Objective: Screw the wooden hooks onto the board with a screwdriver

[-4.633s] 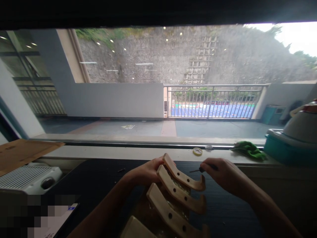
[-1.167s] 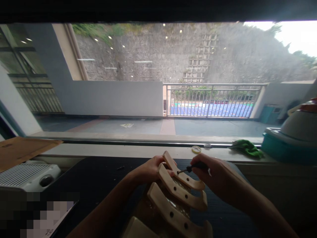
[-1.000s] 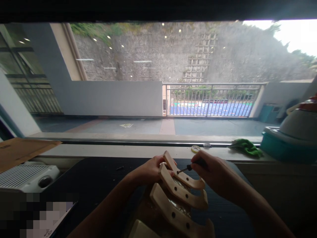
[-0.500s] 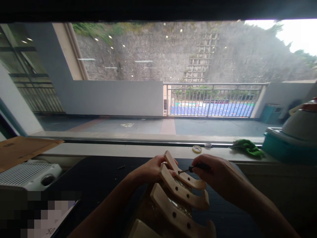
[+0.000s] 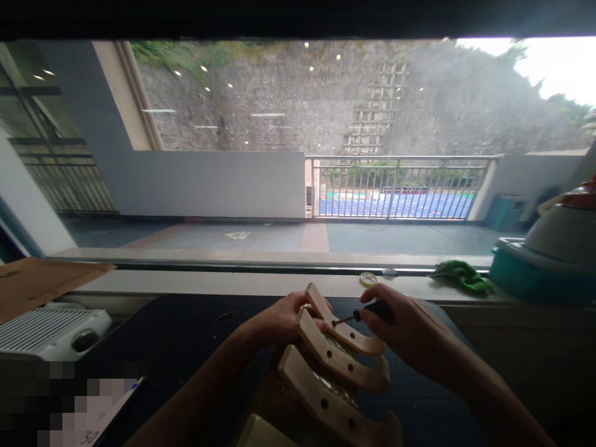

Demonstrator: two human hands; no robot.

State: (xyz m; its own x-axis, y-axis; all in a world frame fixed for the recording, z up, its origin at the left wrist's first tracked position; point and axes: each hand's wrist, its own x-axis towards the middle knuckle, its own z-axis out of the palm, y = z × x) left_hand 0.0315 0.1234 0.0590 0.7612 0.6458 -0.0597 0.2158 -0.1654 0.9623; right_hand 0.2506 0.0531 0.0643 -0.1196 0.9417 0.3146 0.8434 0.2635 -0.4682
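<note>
In my right hand point(image 5: 393, 316) is a screwdriver point(image 5: 382, 308) with a dark handle, the fingers wrapped round it. Its thin shaft slants left, and the tip is at a hole in the farthest curved wooden hook point(image 5: 347, 332). My left hand point(image 5: 291, 316) is closed round the far end of that hook, its fingers partly hidden behind the wood. Nearer to me, a second wooden hook point(image 5: 316, 338) and a third wooden hook point(image 5: 310, 388) lie in a row, each with two dark holes. Shiny clear material shows between them. What lies underneath is too dark to make out.
A dark tabletop point(image 5: 186, 316) lies below a white window sill point(image 5: 233, 282). On the sill are a tape roll point(image 5: 368, 279), a green cloth point(image 5: 459, 276) and a teal container point(image 5: 526, 273). Left are a brown envelope point(image 5: 46, 279) and a white slatted appliance point(image 5: 56, 329).
The right hand's fingers and the screwdriver handle have turned slightly, with the tip still at the same hole. The whole view has shifted a little; the left hand keeps its hold.
</note>
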